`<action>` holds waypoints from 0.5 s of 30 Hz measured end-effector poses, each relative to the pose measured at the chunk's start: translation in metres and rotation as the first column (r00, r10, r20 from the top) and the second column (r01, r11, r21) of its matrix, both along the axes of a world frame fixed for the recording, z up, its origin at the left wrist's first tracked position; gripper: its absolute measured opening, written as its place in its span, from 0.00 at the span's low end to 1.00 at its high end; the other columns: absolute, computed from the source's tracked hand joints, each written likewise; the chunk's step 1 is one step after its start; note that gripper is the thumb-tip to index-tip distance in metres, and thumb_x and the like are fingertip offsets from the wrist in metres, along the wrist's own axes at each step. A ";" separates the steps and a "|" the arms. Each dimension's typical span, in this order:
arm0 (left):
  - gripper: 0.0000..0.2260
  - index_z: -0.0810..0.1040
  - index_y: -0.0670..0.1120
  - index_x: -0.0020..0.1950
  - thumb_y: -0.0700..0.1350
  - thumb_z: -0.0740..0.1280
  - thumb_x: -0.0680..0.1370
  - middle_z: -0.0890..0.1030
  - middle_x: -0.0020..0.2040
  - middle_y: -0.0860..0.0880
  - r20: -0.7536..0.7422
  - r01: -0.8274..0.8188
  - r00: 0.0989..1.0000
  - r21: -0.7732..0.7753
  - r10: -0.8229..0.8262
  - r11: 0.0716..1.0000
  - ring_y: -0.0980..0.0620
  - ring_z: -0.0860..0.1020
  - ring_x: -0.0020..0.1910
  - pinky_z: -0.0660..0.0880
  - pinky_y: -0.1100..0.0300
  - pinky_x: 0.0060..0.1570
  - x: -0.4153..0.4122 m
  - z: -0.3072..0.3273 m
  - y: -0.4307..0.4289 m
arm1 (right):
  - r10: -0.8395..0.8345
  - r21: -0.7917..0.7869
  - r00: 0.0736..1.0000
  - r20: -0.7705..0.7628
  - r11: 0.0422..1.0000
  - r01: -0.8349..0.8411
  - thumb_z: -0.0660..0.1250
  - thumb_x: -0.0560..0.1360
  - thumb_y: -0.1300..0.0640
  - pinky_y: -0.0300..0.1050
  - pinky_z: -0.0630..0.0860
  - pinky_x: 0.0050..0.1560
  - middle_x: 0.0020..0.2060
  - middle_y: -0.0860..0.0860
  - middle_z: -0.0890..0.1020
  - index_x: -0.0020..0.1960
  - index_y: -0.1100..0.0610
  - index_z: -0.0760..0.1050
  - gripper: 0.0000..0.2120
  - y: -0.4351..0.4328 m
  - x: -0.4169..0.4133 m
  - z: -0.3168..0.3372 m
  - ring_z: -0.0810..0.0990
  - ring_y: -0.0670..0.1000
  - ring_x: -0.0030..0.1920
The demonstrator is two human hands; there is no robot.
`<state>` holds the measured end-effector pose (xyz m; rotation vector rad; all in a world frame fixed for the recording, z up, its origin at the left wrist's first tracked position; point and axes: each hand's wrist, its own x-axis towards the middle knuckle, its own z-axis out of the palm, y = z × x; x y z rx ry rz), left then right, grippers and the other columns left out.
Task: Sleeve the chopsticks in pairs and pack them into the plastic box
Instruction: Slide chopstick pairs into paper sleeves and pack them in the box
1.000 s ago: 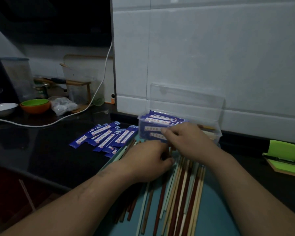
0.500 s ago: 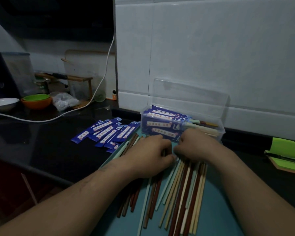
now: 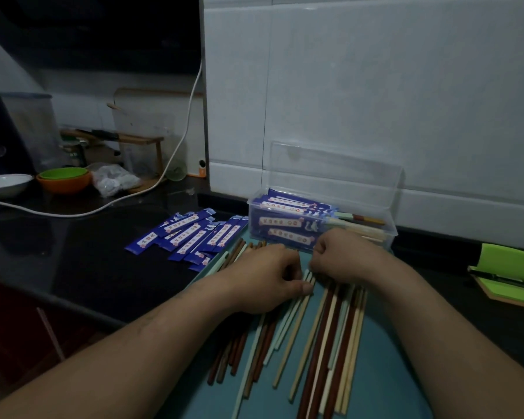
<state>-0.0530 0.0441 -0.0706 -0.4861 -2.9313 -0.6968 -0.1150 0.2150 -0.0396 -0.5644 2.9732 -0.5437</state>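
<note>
Head camera looks down, near the chopsticks (image 3: pixel 330 343)

Dim, underexposed wide-angle view; edges curve, far left corner nearly black.

Only the person's two arms are seen. The left forearm (image 3: pixel 133 352) and the right forearm (image 3: pixel 451 343) are bare as far as the frame shows them, and the left hand (image 3: pixel 263 276) and the right hand (image 3: pixel 342 258) are bare as well. On the upper side of the left forearm there is a faint darker mark; the light is too dim to tell what it is. The left thumb (image 3: pixel 306 288) shows a short nail.
</note>
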 end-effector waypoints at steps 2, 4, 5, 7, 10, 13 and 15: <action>0.10 0.76 0.55 0.48 0.59 0.71 0.79 0.77 0.48 0.55 0.016 -0.005 1.000 0.004 0.005 1.000 0.56 0.76 0.48 0.78 0.50 0.53 -0.001 0.000 -0.001 | 0.002 -0.002 1.000 0.009 1.000 -0.002 0.71 0.76 0.55 0.47 0.77 0.38 0.42 0.56 0.84 0.44 0.57 0.81 0.06 0.001 0.000 0.001 0.83 0.55 0.44; 0.09 0.76 0.55 0.47 0.58 0.70 0.80 0.78 0.48 0.55 0.019 -0.010 1.000 0.007 0.009 1.000 0.57 0.77 0.48 0.78 0.51 0.53 -0.001 0.000 -0.002 | 0.005 -0.003 1.000 0.017 1.000 -0.005 0.71 0.75 0.56 0.45 0.74 0.36 0.41 0.55 0.83 0.43 0.57 0.81 0.05 0.001 0.000 0.002 0.82 0.54 0.42; 0.08 0.76 0.56 0.47 0.57 0.70 0.80 0.78 0.48 0.56 0.017 -0.012 1.000 0.006 0.012 1.000 0.57 0.77 0.47 0.78 0.51 0.53 -0.001 0.000 -0.001 | 0.003 -0.005 1.000 0.020 1.000 -0.003 0.71 0.76 0.56 0.44 0.73 0.35 0.41 0.55 0.83 0.43 0.57 0.80 0.05 0.001 0.001 0.001 0.81 0.53 0.41; 0.07 0.75 0.55 0.47 0.56 0.70 0.80 0.77 0.48 0.56 0.015 -0.019 1.000 -0.006 0.019 1.000 0.57 0.77 0.47 0.76 0.52 0.52 0.000 0.001 0.000 | 0.000 -0.010 1.000 0.016 1.000 0.001 0.70 0.76 0.56 0.43 0.72 0.34 0.40 0.54 0.83 0.43 0.56 0.80 0.05 0.001 0.001 0.001 0.80 0.52 0.40; 0.06 0.75 0.55 0.48 0.54 0.69 0.81 0.76 0.47 0.55 0.001 -0.040 0.999 -0.036 0.040 0.999 0.57 0.76 0.46 0.71 0.53 0.51 0.000 -0.001 0.003 | 0.006 -0.027 1.000 0.007 1.000 -0.006 0.68 0.77 0.57 0.45 0.75 0.36 0.42 0.55 0.83 0.45 0.56 0.80 0.05 0.001 0.001 0.001 0.82 0.54 0.43; 0.09 0.72 0.56 0.45 0.56 0.67 0.81 0.75 0.46 0.56 -0.049 -0.080 0.996 -0.040 0.079 0.996 0.56 0.75 0.45 0.69 0.53 0.49 -0.002 -0.006 0.004 | 0.029 -0.045 0.999 0.022 0.999 -0.028 0.69 0.77 0.57 0.50 0.80 0.43 0.44 0.56 0.85 0.46 0.56 0.81 0.04 0.000 0.002 0.003 0.84 0.55 0.46; 0.11 0.70 0.56 0.44 0.57 0.66 0.82 0.74 0.46 0.56 -0.079 -0.100 0.992 -0.038 0.097 0.994 0.55 0.74 0.45 0.68 0.52 0.49 -0.003 -0.009 0.005 | 0.043 -0.036 0.998 0.036 0.998 -0.041 0.69 0.76 0.57 0.53 0.82 0.47 0.45 0.55 0.85 0.47 0.56 0.81 0.03 0.000 0.003 0.004 0.83 0.55 0.47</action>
